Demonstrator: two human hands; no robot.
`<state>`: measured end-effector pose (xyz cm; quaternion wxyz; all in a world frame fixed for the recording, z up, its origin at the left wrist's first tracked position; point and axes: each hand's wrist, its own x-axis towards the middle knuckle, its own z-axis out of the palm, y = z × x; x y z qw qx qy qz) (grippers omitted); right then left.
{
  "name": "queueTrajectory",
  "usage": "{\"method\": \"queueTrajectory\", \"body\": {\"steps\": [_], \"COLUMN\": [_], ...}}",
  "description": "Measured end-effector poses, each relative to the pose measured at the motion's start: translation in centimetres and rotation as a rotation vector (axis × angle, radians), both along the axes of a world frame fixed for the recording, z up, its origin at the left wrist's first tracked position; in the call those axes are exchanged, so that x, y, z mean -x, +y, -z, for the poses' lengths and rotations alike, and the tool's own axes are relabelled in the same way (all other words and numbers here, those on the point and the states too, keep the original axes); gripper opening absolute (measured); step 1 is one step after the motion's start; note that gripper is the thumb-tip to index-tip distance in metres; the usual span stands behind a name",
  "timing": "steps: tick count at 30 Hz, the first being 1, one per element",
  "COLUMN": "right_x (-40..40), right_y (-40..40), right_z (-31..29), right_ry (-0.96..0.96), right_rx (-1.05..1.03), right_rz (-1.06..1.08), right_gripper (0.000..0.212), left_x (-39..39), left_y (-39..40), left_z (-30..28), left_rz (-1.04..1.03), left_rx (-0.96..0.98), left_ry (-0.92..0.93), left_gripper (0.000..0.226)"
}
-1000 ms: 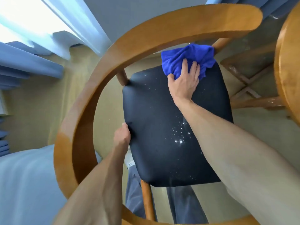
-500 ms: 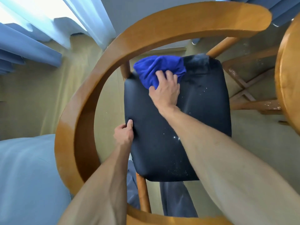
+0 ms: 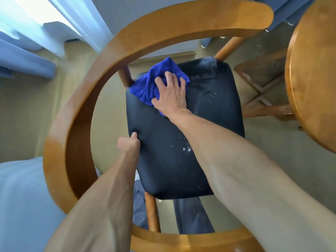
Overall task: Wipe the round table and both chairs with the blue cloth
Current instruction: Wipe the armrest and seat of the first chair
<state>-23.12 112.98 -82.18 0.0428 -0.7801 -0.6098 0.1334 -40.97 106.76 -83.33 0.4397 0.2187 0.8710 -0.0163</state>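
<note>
Two hands engaged: right hand (image 3: 171, 96) spread flat, pressing blue cloth (image 3: 154, 82) onto far-left seat (image 3: 181, 142) corner; left hand (image 3: 129, 144) gripping seat edge, likely steadying chair (image 3: 76, 115).

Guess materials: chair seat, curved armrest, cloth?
Chair seat: looks like black padded upholstery, matte, leather-like or vinyl; smooth surface with rounded edges, white specks sitting on top. Curved armrest: bent wood, glossy orange-brown varnish; light sheen along the curve. Blue cloth under the right hand: soft, fuzzy, likely microfibre; it bunches in folds.
</note>
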Motion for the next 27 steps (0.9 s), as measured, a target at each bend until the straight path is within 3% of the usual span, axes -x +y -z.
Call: {"method": "queueTrajectory", "body": {"steps": [5,8,12,17,22,27], "right_x": [-3.2,-5.4,-6.8,-7.6,-12.1,-13.4], "right_y": [-2.7,-4.7,-5.7,-5.7,-6.5,-5.9], "right_z": [0.8,1.5,1.1,0.2,0.5,0.8], "right_ry": [0.066,0.016,-0.026,0.014,-0.01,0.142], "right_rx": [-0.117,-0.2,-0.157,-0.198,-0.119,-0.143], "right_rz": [0.113,0.328,0.628,0.696,0.777,0.763], "right_gripper": [0.048,0.045,0.054,0.076,0.076,0.069], "left_x": [-1.2,-1.4,-1.9,-5.1,-5.8,-5.3], "left_y": [-0.7,-1.0,-1.5,-1.3,-1.8,-3.3], "left_z": [-0.4,-0.5,-0.5,-1.7,-1.4,-1.6], "left_rz": [0.012,0.056,0.076,0.325,0.203,0.161], "left_rx": [0.014,0.019,-0.028,-0.152,-0.223,-0.275], "left_ry": [0.08,0.125,0.23,0.304,0.283,0.236], "left_gripper": [0.041,0.045,0.041,0.023,0.026,0.048]}}
